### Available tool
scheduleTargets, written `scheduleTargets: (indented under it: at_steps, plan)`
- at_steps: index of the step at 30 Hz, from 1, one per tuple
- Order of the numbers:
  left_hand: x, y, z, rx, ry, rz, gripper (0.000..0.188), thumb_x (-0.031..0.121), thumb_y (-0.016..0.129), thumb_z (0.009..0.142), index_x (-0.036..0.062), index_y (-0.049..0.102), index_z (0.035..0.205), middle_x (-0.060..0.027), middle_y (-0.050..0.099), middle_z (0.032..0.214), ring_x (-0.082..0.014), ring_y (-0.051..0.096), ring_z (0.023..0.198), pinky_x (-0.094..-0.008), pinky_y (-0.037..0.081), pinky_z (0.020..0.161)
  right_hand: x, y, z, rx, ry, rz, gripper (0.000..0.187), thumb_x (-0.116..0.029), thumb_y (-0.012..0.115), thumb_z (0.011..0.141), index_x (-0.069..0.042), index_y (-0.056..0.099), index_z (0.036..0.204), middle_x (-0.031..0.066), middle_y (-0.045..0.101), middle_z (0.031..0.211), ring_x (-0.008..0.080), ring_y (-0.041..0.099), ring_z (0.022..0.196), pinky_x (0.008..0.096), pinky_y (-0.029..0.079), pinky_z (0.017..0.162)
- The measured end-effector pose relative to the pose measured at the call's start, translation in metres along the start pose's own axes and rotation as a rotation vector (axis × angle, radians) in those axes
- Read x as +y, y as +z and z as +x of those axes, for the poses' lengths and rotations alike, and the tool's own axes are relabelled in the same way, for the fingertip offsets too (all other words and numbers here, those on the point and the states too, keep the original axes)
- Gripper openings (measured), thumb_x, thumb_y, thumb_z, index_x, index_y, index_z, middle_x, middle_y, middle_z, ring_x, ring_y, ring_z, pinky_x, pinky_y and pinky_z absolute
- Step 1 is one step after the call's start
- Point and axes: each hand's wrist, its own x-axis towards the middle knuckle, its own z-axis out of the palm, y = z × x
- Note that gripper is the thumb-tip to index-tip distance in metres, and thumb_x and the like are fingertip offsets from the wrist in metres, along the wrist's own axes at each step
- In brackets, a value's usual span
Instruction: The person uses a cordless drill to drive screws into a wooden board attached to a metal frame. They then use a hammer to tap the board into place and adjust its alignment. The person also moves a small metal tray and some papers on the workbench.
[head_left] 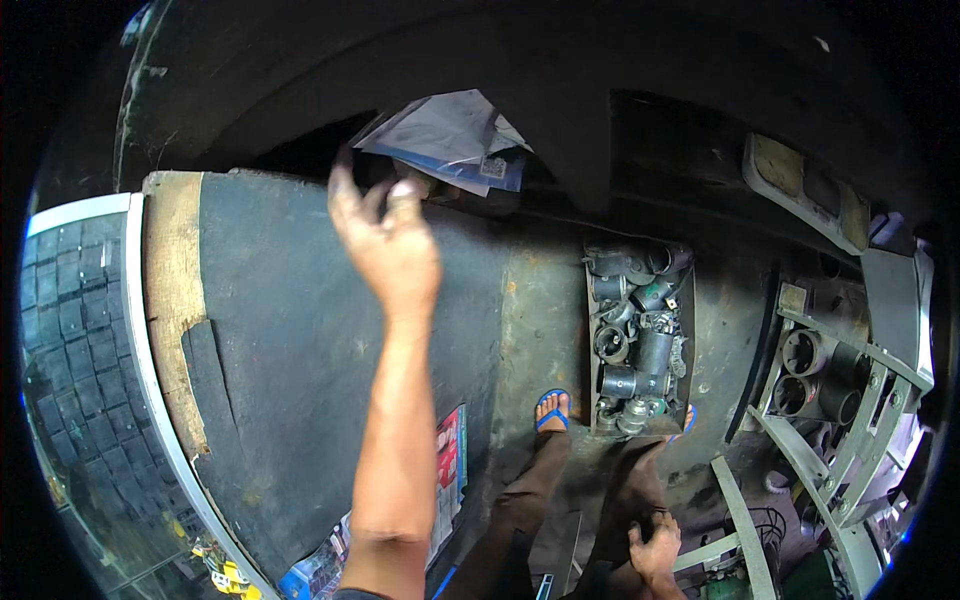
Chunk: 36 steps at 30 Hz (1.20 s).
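Note:
My left hand (392, 245) reaches up over the dark rubber-topped bench (300, 330), its fingers apart and slightly curled, with nothing seen between them. Just beyond its thumb lie papers in clear plastic sleeves (440, 135), white with a blue edge, in a dark recess. Low on the right, my right hand (655, 548) rests near my knee, fingers loosely spread and holding nothing visible. A long metal tray (590, 400) stands on the floor by my feet. It is filled with greasy cylindrical motor parts (653, 352).
At the left is a glass-topped case (135, 300) with rows of dark small boxes. Colourful printed sheets (450, 450) lie on the bench beside my left forearm. A metal frame (810, 450) with round housings (797, 395) stands at the right. My sandalled foot (552, 410) is left of the tray.

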Motion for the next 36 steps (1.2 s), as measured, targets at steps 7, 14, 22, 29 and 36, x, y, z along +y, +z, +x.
scheduleTargets:
  at_steps: [7, 14, 22, 29, 36]
  plan:
    - [-0.056, -0.018, 0.035, -0.632, -0.455, 0.593, 0.047, 0.008, 0.059, 0.095, -0.0141, 0.051, 0.136, -0.0239, 0.066, 0.119, -0.0218, 0.068, 0.091, -0.0317, 0.056, 0.084, -0.001, 0.003, 0.007, -0.013, 0.005, 0.038, 0.049, -0.037, 0.072, 0.08, 0.005, 0.066, 0.106, 0.0243, 0.062, 0.112, 0.0434, 0.058, 0.105, 0.0522, 0.046, 0.091]
    - [-0.086, 0.039, 0.025, -0.068, -1.104, -0.502, 0.031, 0.029, 0.051, 0.104, 0.016, 0.058, 0.131, -0.0111, 0.061, 0.125, -0.028, 0.055, 0.117, -0.0686, 0.036, 0.109, -0.011, 0.0, 0.009, -0.011, 0.044, 0.039, 0.049, -0.035, 0.072, 0.079, 0.005, 0.067, 0.105, 0.0258, 0.062, 0.119, 0.0442, 0.058, 0.111, 0.0519, 0.045, 0.096]
    - [-0.104, 0.055, 0.022, -0.314, -0.729, 0.26, 0.046, 0.011, 0.06, 0.09, 0.0003, 0.06, 0.134, -0.0182, 0.067, 0.13, -0.0319, 0.066, 0.112, -0.043, 0.05, 0.096, -0.012, 0.0, 0.01, -0.002, 0.075, 0.076, 0.052, -0.032, 0.075, 0.076, 0.006, 0.065, 0.11, 0.0253, 0.063, 0.117, 0.0438, 0.057, 0.112, 0.0512, 0.045, 0.098]
    - [-0.07, 0.025, 0.033, -0.387, -0.147, 0.718, 0.044, 0.014, 0.067, 0.083, 0.0003, 0.067, 0.125, -0.0317, 0.06, 0.132, -0.0482, 0.05, 0.131, -0.0495, 0.045, 0.107, -0.033, -0.027, 0.015, -0.047, 0.035, -0.001, 0.055, -0.037, 0.068, 0.087, 0.004, 0.062, 0.123, 0.0298, 0.063, 0.123, 0.0439, 0.061, 0.113, 0.0505, 0.049, 0.097]
    - [-0.082, 0.029, 0.036, -0.393, 0.057, 0.296, 0.054, 0.005, 0.068, 0.075, -0.0032, 0.061, 0.128, -0.0299, 0.054, 0.139, -0.0504, 0.04, 0.138, -0.0528, 0.032, 0.117, -0.056, -0.054, 0.021, -0.224, 0.138, 0.06, 0.06, -0.045, 0.063, 0.092, 0.003, 0.062, 0.128, 0.0334, 0.057, 0.136, 0.0476, 0.055, 0.124, 0.0507, 0.042, 0.108]
